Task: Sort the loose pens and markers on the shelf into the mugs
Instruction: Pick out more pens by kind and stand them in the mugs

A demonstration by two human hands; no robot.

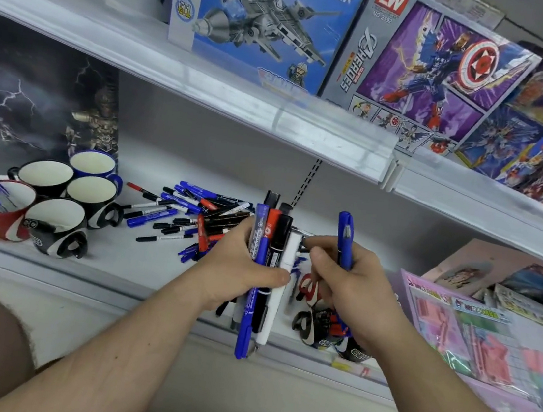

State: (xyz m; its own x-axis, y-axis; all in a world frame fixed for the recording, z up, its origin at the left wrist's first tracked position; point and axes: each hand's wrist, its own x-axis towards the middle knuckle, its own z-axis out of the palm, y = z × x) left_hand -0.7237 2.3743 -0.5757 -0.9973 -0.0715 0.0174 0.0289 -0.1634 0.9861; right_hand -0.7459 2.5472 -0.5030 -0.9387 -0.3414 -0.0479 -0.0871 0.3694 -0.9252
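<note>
Markers (267, 264) stand bunched in the left hand (237, 270) above the shelf's front edge (light, stiff, slippery, best held mid-barrel); the right hand (353, 285) pinches a blue pen (344, 243)

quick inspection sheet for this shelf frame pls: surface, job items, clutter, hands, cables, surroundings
Surface: white shelf, pens strewn across its middle.
Job's things: loose pile of pens and markers; red mug at left already holds blue pens; four mugs beside it look empty; more mugs under the right hand.
Clutter: nothing seen beyond the job's things.
Hands: left hand grips a bundle of markers; right hand holds a blue pen.
Cables: nothing seen.
Surroundings: toy boxes on the shelf above; packaged goods at right.
</note>
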